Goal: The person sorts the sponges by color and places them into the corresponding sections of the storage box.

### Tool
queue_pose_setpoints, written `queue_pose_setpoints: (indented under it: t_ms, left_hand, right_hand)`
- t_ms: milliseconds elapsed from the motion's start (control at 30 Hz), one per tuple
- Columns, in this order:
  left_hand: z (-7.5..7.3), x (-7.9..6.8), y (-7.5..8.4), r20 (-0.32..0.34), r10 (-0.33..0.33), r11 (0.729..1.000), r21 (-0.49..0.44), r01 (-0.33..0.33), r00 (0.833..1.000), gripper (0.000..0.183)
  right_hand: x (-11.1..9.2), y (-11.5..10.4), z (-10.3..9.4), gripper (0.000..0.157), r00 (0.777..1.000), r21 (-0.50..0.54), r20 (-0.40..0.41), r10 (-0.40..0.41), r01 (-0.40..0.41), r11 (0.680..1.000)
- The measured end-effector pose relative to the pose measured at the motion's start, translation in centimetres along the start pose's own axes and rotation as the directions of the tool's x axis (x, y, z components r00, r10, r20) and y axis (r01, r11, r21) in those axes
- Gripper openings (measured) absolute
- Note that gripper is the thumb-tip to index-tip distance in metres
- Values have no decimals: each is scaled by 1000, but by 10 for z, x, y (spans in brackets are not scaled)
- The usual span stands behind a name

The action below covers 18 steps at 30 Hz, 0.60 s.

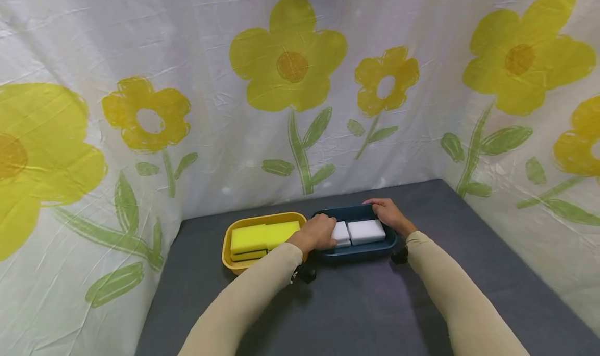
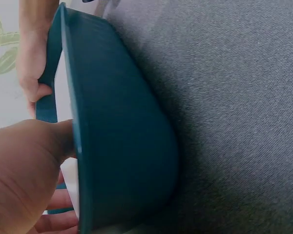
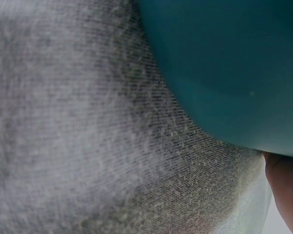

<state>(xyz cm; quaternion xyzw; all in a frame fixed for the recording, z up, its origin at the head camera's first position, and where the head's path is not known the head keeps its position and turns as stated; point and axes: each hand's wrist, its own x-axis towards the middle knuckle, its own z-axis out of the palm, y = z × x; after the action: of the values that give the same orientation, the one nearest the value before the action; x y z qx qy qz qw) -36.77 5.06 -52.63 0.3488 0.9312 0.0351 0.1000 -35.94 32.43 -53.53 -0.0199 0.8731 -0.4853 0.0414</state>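
A dark blue tray (image 1: 361,253) with white sponges in it stands on the table. My left hand (image 1: 317,232) reaches into the tray's left end and grips a white sponge (image 1: 341,234) there, partly covering it. In the left wrist view, the thumb of the left hand (image 2: 24,170) dips inside the near rim, with fingers on the sponge's other side. Another white sponge (image 1: 366,231) lies flat to the right. My right hand (image 1: 390,213) holds the tray's far right rim; its fingertips are mostly hidden. The right wrist view catches the tray's outer wall (image 3: 234,73).
Left of the blue tray, close beside it, stands a yellow tray (image 1: 227,249) holding stacked yellow sponges (image 1: 248,239). The grey table (image 1: 356,309) meets a white flower-printed curtain (image 1: 211,153) at the back, which also hangs along both sides.
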Motion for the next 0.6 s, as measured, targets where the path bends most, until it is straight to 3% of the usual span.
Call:
queue_pose_setpoints:
  t_ms: [100, 233, 367, 467, 600]
  left_hand:
    - [18, 10, -13, -7, 9, 1000, 9, -9, 1000, 42]
    - [21, 7, -18, -36, 12, 1000, 26, -11, 999, 43]
    - [3, -15, -10, -115, 6, 999, -35, -10, 993, 53]
    - [-15, -36, -3, -203, 9, 997, -80, -25, 979, 56]
    - [-31, -57, -12, -340, 6, 995, -90, -39, 940, 49]
  right_hand:
    - [3, -2, 3, 48, 1000, -1, 12, 5, -5, 1000]
    - [7, -4, 6, 47, 1000, -2, 22, -7, 7, 1000]
    - [8, -3, 6, 48, 1000, -4, 21, -19, 19, 1000]
    - [5, -2, 2, 49, 1000, -11, 21, -22, 22, 1000]
    - [1, -3, -6, 51, 999, -20, 33, -29, 30, 999]
